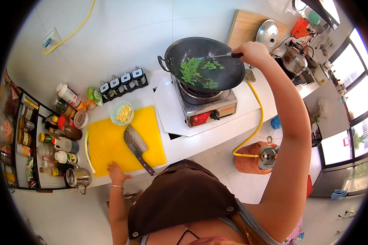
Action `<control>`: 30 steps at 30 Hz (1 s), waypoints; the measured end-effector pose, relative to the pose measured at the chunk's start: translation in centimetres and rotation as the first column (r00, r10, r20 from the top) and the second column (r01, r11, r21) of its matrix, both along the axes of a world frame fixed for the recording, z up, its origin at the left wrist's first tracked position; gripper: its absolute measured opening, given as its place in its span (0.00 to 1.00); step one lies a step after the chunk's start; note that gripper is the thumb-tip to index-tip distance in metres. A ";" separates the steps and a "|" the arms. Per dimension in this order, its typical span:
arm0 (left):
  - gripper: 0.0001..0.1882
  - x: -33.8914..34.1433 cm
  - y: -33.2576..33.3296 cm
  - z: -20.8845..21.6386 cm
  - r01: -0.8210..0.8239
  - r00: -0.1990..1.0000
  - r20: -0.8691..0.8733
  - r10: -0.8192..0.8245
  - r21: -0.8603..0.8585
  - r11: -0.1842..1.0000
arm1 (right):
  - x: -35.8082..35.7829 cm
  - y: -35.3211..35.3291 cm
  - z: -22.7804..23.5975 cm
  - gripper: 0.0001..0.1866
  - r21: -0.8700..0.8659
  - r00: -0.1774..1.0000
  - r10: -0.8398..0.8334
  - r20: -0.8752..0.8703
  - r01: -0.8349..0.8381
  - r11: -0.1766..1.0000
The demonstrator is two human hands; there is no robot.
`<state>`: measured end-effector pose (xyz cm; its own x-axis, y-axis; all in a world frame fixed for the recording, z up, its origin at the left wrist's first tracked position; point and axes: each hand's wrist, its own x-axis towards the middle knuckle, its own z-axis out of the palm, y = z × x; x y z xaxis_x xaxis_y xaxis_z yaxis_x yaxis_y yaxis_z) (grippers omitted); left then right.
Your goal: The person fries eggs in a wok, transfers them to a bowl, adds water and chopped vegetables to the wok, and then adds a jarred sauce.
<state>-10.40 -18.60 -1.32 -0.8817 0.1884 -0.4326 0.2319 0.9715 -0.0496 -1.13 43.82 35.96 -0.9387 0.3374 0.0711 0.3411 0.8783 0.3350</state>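
My right hand [254, 53] is closed round the black handle of a metal spatula [221, 55], reaching over the wok from its right side. The spatula's blade end is down among chopped green vegetable pieces [192, 72] in the black wok [230, 74]. Under the wok is a portable gas stove [210, 107]. My left hand [117, 173] rests at the near edge of the yellow cutting board [106, 149], fingers spread, holding nothing. On the board lie a cleaver [135, 142], its handle toward me, and a pale green stalk [88, 154]. A small bowl [116, 108] holds yellow food pieces [124, 114].
Seasoning jars [126, 81] stand in a black rack by the wall. Bottles [65, 145] and a metal pot [78, 178] crowd the left end beside a black shelf [16, 139]. A yellow hose [261, 118] hangs from the stove to a gas cylinder [253, 157] below the counter.
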 end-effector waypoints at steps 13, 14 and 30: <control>0.73 -0.3 0.1 -0.5 -0.003 1.000 -0.030 0.003 0.020 1.000 | -5.0 2.0 -0.1 0.12 -0.453 0.993 -0.075 0.092 0.109 0.885; 0.74 0.1 -0.2 -0.5 -0.012 1.000 -0.024 0.013 0.019 1.000 | -4.4 0.2 0.3 0.14 -0.384 0.999 -0.004 0.049 0.023 0.923; 0.74 -0.3 0.1 -0.3 0.013 1.000 -0.029 -0.013 -0.001 1.000 | -2.2 -3.0 -0.4 0.17 -0.079 0.982 -0.188 -0.012 0.186 0.979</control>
